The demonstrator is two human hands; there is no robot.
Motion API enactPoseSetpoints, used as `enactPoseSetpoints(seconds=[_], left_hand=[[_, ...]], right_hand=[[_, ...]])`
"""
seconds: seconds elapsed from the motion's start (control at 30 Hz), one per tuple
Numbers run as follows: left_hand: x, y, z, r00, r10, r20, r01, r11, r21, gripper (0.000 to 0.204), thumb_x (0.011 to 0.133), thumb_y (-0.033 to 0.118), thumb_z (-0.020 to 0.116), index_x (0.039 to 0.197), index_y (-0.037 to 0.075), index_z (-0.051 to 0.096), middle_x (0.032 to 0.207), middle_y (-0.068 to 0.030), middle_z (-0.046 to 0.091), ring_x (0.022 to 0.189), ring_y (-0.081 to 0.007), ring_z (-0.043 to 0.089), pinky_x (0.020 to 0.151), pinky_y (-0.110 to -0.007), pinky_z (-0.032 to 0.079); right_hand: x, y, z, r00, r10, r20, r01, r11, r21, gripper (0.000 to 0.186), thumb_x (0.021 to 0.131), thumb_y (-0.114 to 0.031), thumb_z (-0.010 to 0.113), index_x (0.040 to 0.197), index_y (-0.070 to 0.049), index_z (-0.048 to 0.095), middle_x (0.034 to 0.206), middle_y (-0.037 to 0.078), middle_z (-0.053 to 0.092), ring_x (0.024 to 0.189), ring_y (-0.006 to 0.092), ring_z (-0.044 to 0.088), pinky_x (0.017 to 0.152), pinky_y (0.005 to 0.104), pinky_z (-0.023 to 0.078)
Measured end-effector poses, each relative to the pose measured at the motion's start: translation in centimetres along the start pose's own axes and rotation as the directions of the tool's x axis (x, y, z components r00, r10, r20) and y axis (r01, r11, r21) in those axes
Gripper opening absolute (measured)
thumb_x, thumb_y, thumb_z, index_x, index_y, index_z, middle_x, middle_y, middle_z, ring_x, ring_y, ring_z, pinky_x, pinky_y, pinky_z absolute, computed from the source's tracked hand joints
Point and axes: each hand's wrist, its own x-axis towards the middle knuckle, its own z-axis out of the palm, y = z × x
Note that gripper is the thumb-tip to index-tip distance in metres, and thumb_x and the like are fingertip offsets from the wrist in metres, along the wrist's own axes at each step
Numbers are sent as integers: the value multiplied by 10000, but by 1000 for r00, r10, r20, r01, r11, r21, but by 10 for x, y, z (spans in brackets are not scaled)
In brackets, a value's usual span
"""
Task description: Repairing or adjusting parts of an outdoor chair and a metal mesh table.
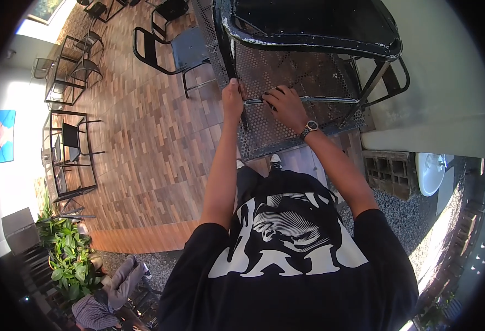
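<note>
A worn black metal chair with chipped paint stands on a dark perforated metal platform. My left hand grips the chair's upright leg where a pale horizontal rung meets it, thumb pointing up. My right hand is closed at that rung, just right of the left hand, with fingers curled over it; whether it also holds a small object is hidden.
A grey-blue chair stands at upper left; metal tables and chairs line the left. A wall, white sink and breeze blocks are at right. Plants and a crouching person are lower left.
</note>
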Motion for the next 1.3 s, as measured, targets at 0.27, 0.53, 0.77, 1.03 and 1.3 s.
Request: enactPoseSetpoints(seconds=[0.27,0.53,0.77,1.03,1.3], left_hand=[[-1,2,0,1000,3,15,-3,1000,26,579,1035,554,350,767,55,470,659,-28,474,592,-132,454,569,-291,376],[0,6,-1,1000,-9,27,8,999,34,577,1034,555,356,779,48,463,665,-33,457,610,-144,462,585,-300,386],[-1,4,-1,1000,-8,15,8,1000,1,564,1034,547,367,786,50,461,664,-27,449,618,-142,462,590,-295,394],[2,3,-2,999,-12,35,11,999,42,565,1034,544,362,780,51,469,661,-26,458,610,-140,470,580,-295,399],[-19,12,15,951,199,-238,-167,975,147,332,992,332,525,853,31,517,780,-48,541,712,-164,512,683,-311,428]], right_hand=[[2,-10,5,996,89,-9,-89,996,-26,223,885,-218,664,1088,-130,681,1099,-1,645,1111,245,546,889,408,428],[-7,2,0,996,52,-75,-55,998,-29,199,871,-205,655,1060,-146,676,1070,-11,636,1124,247,536,916,424,413],[-13,0,6,990,79,-117,-86,995,-50,191,867,-207,662,1044,-136,669,1086,10,632,1136,271,528,930,449,404],[-11,1,3,976,214,-29,-215,976,-38,177,903,-205,636,1056,-120,665,1129,25,633,1178,286,506,961,464,391],[-18,5,0,964,240,-118,-255,958,-129,179,909,-231,635,1040,-112,667,1112,27,645,1161,283,513,963,474,395]])
